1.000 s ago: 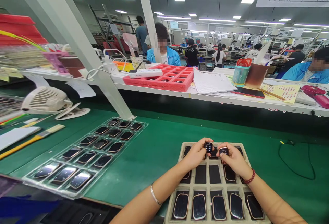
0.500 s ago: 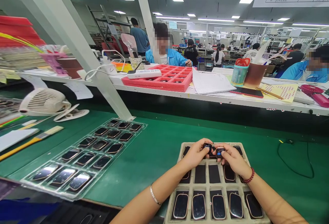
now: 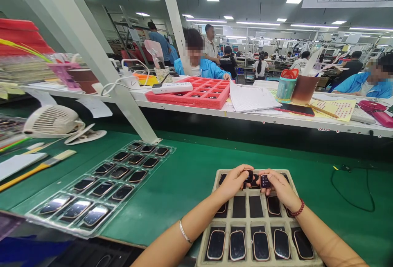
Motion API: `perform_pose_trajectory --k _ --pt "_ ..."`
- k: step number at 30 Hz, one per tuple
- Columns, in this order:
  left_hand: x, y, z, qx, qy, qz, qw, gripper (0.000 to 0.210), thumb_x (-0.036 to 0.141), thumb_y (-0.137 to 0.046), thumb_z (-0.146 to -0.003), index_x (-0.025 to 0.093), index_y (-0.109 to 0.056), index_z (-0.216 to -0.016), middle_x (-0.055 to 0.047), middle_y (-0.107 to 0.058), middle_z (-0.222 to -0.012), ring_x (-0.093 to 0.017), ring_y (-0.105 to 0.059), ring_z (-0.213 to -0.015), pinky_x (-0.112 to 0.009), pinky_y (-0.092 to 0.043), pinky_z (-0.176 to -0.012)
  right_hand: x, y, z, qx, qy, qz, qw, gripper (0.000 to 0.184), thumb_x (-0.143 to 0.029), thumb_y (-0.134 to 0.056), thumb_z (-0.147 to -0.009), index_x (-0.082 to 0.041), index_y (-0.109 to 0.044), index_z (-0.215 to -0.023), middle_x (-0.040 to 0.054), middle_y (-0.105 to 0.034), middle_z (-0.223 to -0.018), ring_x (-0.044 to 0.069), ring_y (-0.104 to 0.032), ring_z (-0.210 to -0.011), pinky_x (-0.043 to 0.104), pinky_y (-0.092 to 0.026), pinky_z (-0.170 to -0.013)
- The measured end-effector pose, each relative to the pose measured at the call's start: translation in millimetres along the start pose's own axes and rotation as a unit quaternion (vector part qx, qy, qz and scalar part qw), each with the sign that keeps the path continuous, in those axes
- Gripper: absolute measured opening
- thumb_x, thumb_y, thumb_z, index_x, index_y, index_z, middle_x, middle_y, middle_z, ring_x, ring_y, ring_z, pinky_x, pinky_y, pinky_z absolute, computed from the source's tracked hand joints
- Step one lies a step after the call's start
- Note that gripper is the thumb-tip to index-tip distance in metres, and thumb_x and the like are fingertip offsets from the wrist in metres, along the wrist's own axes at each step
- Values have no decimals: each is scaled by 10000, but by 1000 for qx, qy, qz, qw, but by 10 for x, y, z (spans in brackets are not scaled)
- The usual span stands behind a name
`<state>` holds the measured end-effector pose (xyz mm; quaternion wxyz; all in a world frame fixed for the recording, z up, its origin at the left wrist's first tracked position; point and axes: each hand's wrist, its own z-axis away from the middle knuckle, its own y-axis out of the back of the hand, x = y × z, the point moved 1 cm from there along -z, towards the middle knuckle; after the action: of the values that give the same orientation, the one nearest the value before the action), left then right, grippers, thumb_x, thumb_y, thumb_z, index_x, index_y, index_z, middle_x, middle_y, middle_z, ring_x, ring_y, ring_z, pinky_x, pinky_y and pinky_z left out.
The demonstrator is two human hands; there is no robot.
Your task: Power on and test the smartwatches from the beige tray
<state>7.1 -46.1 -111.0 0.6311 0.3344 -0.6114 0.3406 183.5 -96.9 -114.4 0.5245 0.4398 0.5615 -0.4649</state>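
My left hand (image 3: 236, 182) is closed round a smartwatch (image 3: 249, 176), with the thumb on its dark screen. In my right hand (image 3: 278, 185) is a second smartwatch (image 3: 265, 181); its lit screen shows rows of small text, and the thumb lies at its upper right edge. Both are held close together over the back row of a beige tray (image 3: 266, 220). The tray's front row holds several watch bodies (image 3: 260, 245) with dark faces and gold rims. Two pockets in the middle row show only dark lining (image 3: 256, 207). My hands hide part of the back row.
To the left, a clear plastic tray (image 3: 112, 196) carries several watch bodies. Beyond it are a white fan (image 3: 53, 122) and a brush (image 3: 39, 169). A slanted metal post (image 3: 123, 99) meets the bench. A raised shelf (image 3: 196, 109) bears a red foam tray (image 3: 208, 101). A cable (image 3: 350, 201) lies right.
The right watch's screen has changed to rows of text, and my right thumb has moved up to its edge. The left watch's screen now looks darker. Both hands stay over the tray.
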Motion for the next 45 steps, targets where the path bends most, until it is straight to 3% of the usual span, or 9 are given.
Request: perform_pose_trajectory --k 3,8,17,45 --pt "-6 -14 -3 8 -15 3 1000 416 90 -553 -675 161 -498 -1081 -49 -618 -921 -115 -589 -691 -218 -430 -603 9 -8 2 2 6 20 1000 259 -216 -532 -790 -204 -530 -1049 42 -624 -912 129 -590 -668 244 -463 -548" --pt "-1 -31 4 -6 -17 17 1000 442 30 -519 -645 151 -499 -1070 -44 -621 -889 -113 -589 -704 -246 -447 -680 20 -17 8 -8 5 37 999 298 -148 -521 -764 -206 -526 -1055 37 -618 -934 122 -597 -687 241 -468 -569" --pt "32 -22 19 -15 -27 21 999 196 177 -502 -766 144 -537 -957 -22 -603 -770 -84 -545 -573 -217 -425 -561 38 5 -11 -12 15 29 999 239 -289 -502 -832 -192 -557 -1043 53 -632 -896 135 -593 -666 262 -469 -562" --pt "-94 -1 -25 -22 -33 18 999 209 165 -515 -758 149 -551 -963 -30 -603 -792 -102 -562 -627 -239 -465 -617 25 -8 -5 -11 14 40 999 237 -259 -483 -824 -197 -562 -1040 45 -639 -894 134 -597 -657 270 -475 -568"
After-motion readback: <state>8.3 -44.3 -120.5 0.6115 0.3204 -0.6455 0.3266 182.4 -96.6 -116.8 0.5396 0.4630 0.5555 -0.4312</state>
